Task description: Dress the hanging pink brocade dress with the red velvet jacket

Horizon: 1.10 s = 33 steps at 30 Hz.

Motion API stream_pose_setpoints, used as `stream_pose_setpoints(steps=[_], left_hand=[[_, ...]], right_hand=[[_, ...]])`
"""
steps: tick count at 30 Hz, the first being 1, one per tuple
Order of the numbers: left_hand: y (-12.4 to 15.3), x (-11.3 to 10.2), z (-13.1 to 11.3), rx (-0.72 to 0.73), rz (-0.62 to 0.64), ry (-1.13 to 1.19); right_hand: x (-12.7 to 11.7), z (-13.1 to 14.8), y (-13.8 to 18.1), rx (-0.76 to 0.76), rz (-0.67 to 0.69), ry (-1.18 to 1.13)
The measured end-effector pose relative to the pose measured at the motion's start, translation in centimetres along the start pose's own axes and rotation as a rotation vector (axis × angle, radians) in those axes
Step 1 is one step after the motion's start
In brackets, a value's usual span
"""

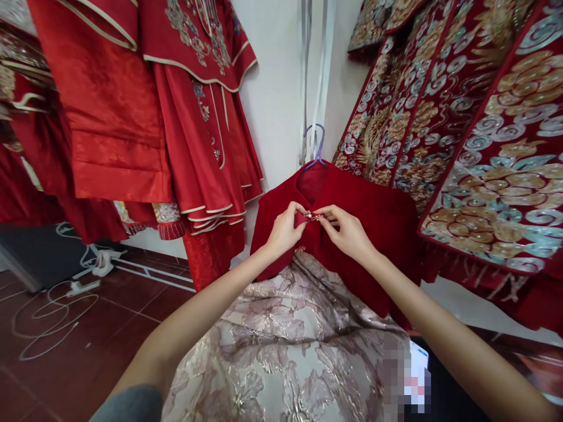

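Note:
A dark red jacket (373, 217) hangs in front of me on a purple hanger (318, 153). Below its short front falls a pale skirt (264, 328) with shiny flower patterns. At the jacket's front opening, under the neckline, both hands meet over a small ornate clasp (309, 215). My left hand (288, 227) pinches its left part between thumb and fingers. From the other side my right hand (345, 230) pinches the right part. The fingertips hide some of the clasp, so I cannot tell whether its halves are joined. Another small fastener (301, 249) sits lower on the jacket.
Red garments (197, 117) with cream trim hang at the left. Heavily embroidered red and gold garments (497, 140) hang close on the right. White cables (57, 316) and a power strip (83, 288) lie on the tiled floor. A lit phone screen (417, 369) shows at lower right.

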<state>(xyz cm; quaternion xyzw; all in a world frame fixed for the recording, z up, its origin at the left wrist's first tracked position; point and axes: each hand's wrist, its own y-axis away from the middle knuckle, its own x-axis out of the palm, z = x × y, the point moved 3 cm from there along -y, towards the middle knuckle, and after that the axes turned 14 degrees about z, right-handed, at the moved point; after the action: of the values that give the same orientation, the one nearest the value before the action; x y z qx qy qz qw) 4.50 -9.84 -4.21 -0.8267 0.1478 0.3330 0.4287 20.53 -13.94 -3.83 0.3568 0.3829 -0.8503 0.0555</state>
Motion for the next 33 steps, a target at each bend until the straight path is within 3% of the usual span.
stream_pose_setpoints(steps=[12,24,28,33], left_hand=[[-1.1,-0.1,-0.1,-0.048,0.117,-0.072],[-1.7,-0.4,-1.1,-0.048,0.330,-0.154],[-1.7,-0.6,-1.8,-0.143,0.317,-0.254],[-1.9,-0.6,-2.4,-0.097,0.247,-0.363]], right_hand=[[0.3,-0.5,-0.8,0.015,-0.008,0.188],[0.2,-0.9,-0.9,0.031,-0.031,0.216],[0.2,-0.9,-0.9,0.028,-0.027,0.200],[-0.1,-0.8,-0.7,0.005,-0.022,0.127]])
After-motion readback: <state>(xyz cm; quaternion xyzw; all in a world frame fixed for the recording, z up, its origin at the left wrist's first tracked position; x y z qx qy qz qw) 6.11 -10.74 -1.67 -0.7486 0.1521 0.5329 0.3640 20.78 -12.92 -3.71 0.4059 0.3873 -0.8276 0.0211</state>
